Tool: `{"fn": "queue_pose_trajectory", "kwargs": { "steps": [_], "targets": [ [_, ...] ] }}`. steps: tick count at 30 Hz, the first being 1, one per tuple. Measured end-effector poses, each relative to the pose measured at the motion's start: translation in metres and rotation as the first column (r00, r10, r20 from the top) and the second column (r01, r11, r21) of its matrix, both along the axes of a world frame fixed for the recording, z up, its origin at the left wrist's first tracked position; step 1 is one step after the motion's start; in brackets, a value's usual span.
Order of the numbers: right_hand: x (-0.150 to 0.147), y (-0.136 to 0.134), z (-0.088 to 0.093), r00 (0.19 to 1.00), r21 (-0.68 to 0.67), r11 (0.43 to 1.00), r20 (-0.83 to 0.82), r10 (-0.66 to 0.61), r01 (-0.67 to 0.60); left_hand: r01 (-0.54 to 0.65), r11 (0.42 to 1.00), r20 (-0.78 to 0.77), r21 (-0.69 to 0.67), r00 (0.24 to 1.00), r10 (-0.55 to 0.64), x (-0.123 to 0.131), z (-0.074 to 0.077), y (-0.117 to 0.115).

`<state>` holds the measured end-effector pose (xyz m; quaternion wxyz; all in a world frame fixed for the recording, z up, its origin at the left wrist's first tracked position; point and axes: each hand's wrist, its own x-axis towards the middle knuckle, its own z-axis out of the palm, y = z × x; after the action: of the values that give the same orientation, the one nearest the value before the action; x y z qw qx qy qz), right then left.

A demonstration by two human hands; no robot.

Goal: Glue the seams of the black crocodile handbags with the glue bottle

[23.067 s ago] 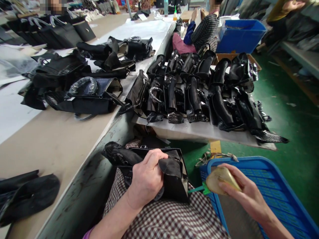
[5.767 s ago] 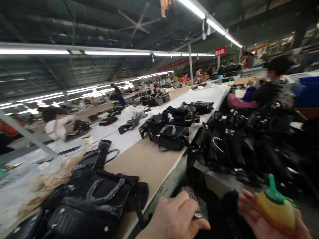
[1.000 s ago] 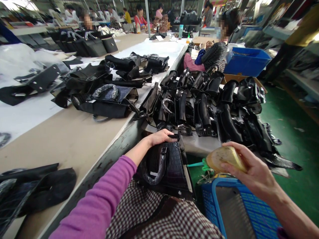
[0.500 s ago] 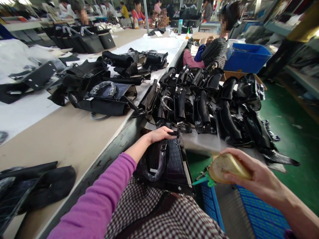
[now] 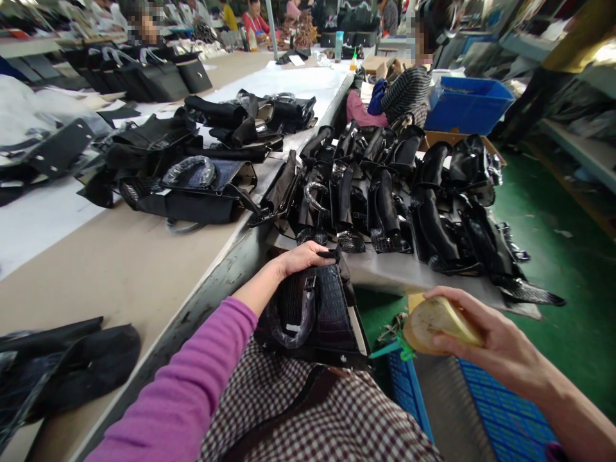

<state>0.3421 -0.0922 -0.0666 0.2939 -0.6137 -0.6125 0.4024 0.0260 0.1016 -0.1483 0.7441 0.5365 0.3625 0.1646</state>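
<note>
A dark crocodile-patterned handbag rests on my lap, its plastic-wrapped handle toward me. My left hand grips the bag's black upper edge, fingers closed over it. In my right hand is a yellowish squeeze bottle, held on its side. Its green nozzle points left, and the tip is at the lower right side edge of the bag; whether it touches cannot be told. The checked cloth over my lap lies under the bag.
Several black bags stand in rows on a low table ahead. More bags lie on the long table at left. A blue crate is below my right hand. A blue bin and a seated person are farther off.
The view has shifted slightly, so the background sits a little further left. Both hands keep their holds, and the nozzle stays at the bag's side edge.
</note>
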Motion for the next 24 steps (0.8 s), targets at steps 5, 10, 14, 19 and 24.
{"fn": "queue_pose_trajectory", "kwargs": {
  "steps": [5, 10, 14, 19, 24],
  "targets": [
    [-0.006, -0.018, -0.008, 0.984, -0.004, 0.988, -0.081, -0.157, 0.158, 0.009, 1.000, -0.013, 0.027, 1.000, -0.008, -0.001, 0.003, -0.002],
    [-0.010, -0.031, -0.016, 0.957, -0.047, 0.963, -0.109, -0.267, 0.264, 0.011, 0.997, -0.024, 0.075, 1.000, -0.010, -0.002, 0.010, -0.005],
    [-0.013, -0.041, -0.018, 0.905, -0.153, 0.924, -0.197, -0.377, 0.351, 0.020, 0.989, -0.037, 0.147, 0.999, -0.015, -0.002, 0.022, -0.013],
    [-0.012, -0.055, -0.026, 0.773, -0.273, 0.870, -0.402, -0.491, 0.411, 0.029, 0.947, -0.061, 0.320, 0.998, -0.010, -0.007, 0.054, -0.034],
    [0.007, -0.068, -0.043, 0.641, -0.327, 0.823, -0.517, -0.567, 0.464, 0.107, 0.728, -0.220, 0.677, 0.974, 0.061, -0.019, 0.098, -0.072]
  ]
}}
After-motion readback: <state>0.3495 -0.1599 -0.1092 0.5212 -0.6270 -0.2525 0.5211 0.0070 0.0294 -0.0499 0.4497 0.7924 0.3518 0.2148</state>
